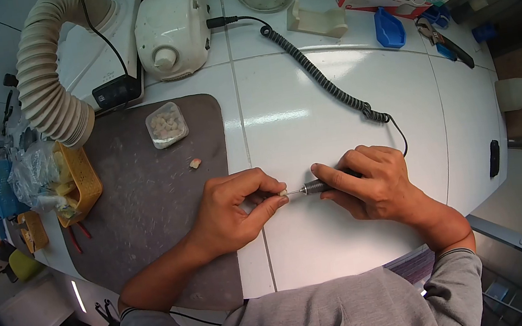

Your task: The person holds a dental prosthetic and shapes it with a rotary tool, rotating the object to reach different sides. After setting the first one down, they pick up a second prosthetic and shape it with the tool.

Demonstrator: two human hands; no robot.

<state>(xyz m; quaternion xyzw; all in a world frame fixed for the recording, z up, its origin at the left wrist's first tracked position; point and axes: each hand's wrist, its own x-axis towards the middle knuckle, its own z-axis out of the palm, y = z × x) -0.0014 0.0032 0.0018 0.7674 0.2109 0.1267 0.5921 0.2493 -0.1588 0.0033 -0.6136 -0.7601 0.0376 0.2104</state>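
Note:
Between the thumb and fingertips of my left hand (231, 210) is a small pale piece (283, 193), mostly covered by the fingers. My right hand (374, 182) grips a rotary handpiece (315, 186), dark and ribbed near its nose. Its thin metal bit points left, with the tip right at the pale piece. Both hands are just above the worktop, the left one over the edge of a dark mat (153, 243). Beyond the left hand, a little cream and reddish piece (195, 164) lies on the mat. A clear plastic box (170, 142) of pale pieces stands farther back.
A coiled black cord (322, 79) runs across the white tiled worktop (364, 248) to a white control unit (173, 33). At back left, a ribbed hose (39, 80) arches over. A yellow basket (89, 185) flanks the mat; a blue tray (390, 28) sits back right.

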